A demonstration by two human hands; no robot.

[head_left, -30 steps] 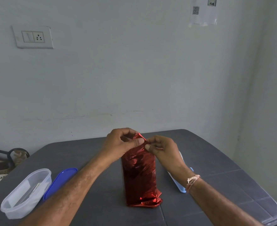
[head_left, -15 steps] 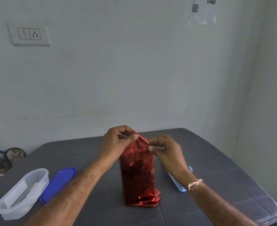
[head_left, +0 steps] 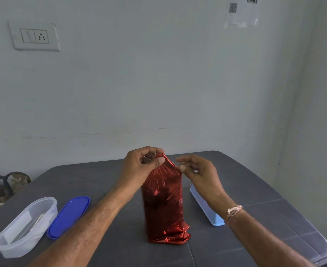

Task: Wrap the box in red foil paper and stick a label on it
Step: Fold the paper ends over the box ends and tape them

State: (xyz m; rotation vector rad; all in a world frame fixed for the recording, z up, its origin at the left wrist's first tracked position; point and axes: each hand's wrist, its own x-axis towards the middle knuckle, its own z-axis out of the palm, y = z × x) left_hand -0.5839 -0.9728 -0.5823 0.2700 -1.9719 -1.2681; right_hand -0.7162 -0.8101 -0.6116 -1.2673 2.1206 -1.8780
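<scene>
The box wrapped in red foil paper (head_left: 163, 205) stands upright in the middle of the dark grey table (head_left: 93, 182). Its bottom end is crumpled against the tabletop. My left hand (head_left: 141, 166) pinches the raised foil flap at the top of the box between thumb and fingers. My right hand (head_left: 199, 174) is at the top right corner of the foil. Its thumb tip touches the foil edge there and its fingers are loosely curled, with the index finger lifted off the foil. No label is in view.
A clear oval plastic tub (head_left: 25, 226) and its blue lid (head_left: 69, 216) lie at the left. A light blue container (head_left: 207, 209) sits right of the box, partly behind my right forearm. The table ends at a rounded edge at the right, and a wall stands close behind it.
My hands have drawn apart along the top foil fold. The right hand slid right to the corner and loosened its pinch. The left hand keeps hold of the flap.
</scene>
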